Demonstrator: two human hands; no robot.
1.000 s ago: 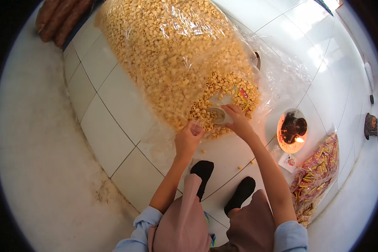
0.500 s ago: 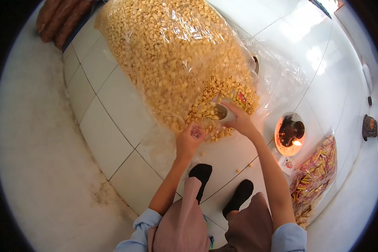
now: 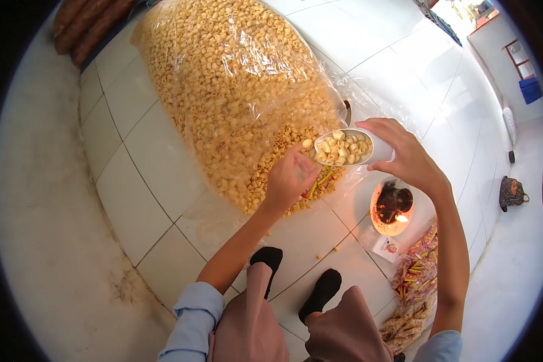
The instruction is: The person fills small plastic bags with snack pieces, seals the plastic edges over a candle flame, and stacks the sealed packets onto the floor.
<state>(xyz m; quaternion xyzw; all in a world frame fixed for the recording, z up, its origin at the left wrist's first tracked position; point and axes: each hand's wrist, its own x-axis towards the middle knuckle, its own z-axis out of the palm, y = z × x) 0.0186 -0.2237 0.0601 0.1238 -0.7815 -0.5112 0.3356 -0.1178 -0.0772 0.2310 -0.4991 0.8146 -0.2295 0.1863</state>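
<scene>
My right hand [image 3: 409, 158] grips a white scoop [image 3: 378, 151] from its closed end. Ring-shaped yellow snack pieces [image 3: 344, 148] fill it, its open mouth pointing left. At that mouth is my left hand [image 3: 288, 181], its fingers curled round what looks like a small clear plastic bag [image 3: 303, 171], mostly hidden by the fingers. Beneath both hands a large clear sack [image 3: 223, 90] full of the same snack lies on its side, its opening toward me. A red and yellow packet [image 3: 320, 184] rests on the loose snack there.
Right of the sack, a lit flame burns on an orange-lit plate [image 3: 377, 220] with a dark holder, close under my right forearm. Beside it are a small printed card [image 3: 386, 248] and a bag of colourful packets [image 3: 417, 265]. Stray snack pieces dot the tiles near my feet.
The scoop has come up out of the snack, filled, and moved right and up with my right hand. My left hand has risen to the scoop's mouth. The view has shifted slightly.
</scene>
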